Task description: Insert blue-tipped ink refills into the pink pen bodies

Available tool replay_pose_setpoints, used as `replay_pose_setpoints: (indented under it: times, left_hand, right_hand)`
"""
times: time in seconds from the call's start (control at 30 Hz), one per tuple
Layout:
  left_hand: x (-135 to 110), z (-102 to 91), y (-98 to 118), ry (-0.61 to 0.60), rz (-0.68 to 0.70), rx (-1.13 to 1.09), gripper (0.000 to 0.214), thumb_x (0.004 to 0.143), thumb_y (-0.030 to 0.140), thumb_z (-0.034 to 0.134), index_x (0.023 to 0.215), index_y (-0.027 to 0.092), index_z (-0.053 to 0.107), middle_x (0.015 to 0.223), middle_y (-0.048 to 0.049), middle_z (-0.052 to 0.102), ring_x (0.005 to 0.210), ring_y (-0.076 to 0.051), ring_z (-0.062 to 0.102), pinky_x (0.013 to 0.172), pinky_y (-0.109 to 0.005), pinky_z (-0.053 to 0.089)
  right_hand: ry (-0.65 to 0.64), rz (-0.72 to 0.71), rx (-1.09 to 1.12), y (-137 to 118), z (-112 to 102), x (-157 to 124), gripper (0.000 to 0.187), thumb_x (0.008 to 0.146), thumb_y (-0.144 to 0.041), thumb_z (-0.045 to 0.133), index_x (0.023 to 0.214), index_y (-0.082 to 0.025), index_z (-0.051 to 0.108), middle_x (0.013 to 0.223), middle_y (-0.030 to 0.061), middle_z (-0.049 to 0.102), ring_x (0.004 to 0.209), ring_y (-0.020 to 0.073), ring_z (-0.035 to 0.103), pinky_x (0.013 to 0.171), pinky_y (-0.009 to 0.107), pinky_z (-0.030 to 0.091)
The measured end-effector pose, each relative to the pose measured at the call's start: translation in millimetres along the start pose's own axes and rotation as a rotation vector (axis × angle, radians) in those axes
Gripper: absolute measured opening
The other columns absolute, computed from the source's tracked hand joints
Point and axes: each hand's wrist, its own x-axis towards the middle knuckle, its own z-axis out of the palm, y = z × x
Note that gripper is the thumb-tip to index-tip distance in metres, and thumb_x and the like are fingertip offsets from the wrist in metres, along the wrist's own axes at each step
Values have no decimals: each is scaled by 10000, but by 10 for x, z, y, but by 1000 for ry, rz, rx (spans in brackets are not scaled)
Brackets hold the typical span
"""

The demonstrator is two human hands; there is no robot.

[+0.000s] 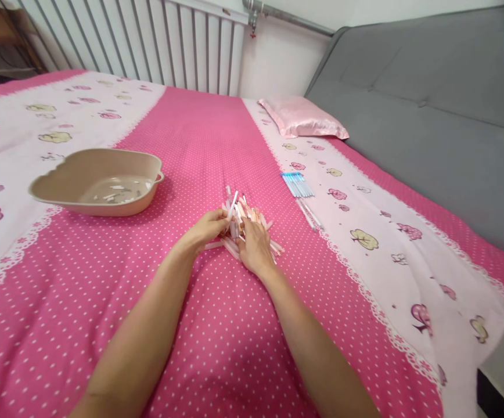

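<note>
A loose heap of slim white, pink and clear pens (258, 216) lies on the pink dotted bedspread in front of me. At its left side, my left hand (208, 227) is closed, with a white pen (233, 204) slanting up from its fingertips. My right hand (256, 247) rests on the near side of the heap, thumb and fingers bent round some of the pens. Its fingertips are partly hidden among them. To the right, a neat row of blue-capped pens (298, 184) lies side by side, with two pink-and-white pens (309, 213) just below it.
A beige plastic basin (141, 204) with small white and grey pieces inside stands on the bed at left. A pink pillow (306, 116) lies at the far right, against the grey headboard (430, 116). Behind the bed is a white radiator (177, 43).
</note>
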Motion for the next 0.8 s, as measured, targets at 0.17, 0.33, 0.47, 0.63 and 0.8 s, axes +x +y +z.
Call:
replay_pose_setpoints:
  times: [0.17,0.33,0.47,0.63,0.8]
  left_hand:
    - [13,-8,-13,10,-6,15,170,722,12,457,625,128,535,492,40,469,419,-44,383,430,-160,293]
    - [24,-16,-26,-11,-6,20,162,708,27,464,618,130,552,504,30,501,434,-57,410,464,-174,321]
    - [30,-14,-37,-9,-11,7,151,714,41,461,632,128,554,513,29,511,447,-59,428,470,-171,328]
    - [38,-19,-50,21,-14,-16,87,705,70,490,664,117,551,540,25,515,464,-60,443,474,-164,348]
    - [35,-24,-56,22,-7,-20,70,698,86,506,656,121,550,537,27,513,470,-61,447,478,-162,353]
  right_hand:
    - [10,17,53,8,8,7,543,772,-122,504,1301,-116,381,1192,118,533,1163,243,420,1003,398,285]
    - [25,44,159,42,6,38,512,765,-121,501,1270,-168,430,1200,76,552,1165,221,437,1008,395,290]
    - [-14,29,161,42,-18,49,478,762,-101,488,1228,-205,497,1227,49,541,1175,226,424,1014,404,282]
    - [-39,19,85,19,-25,33,482,766,-89,475,1225,-230,513,1213,53,544,1169,239,416,1005,425,277]
    - [-55,28,54,4,-28,26,478,772,-102,486,1232,-231,515,1203,66,545,1177,245,404,992,422,284]
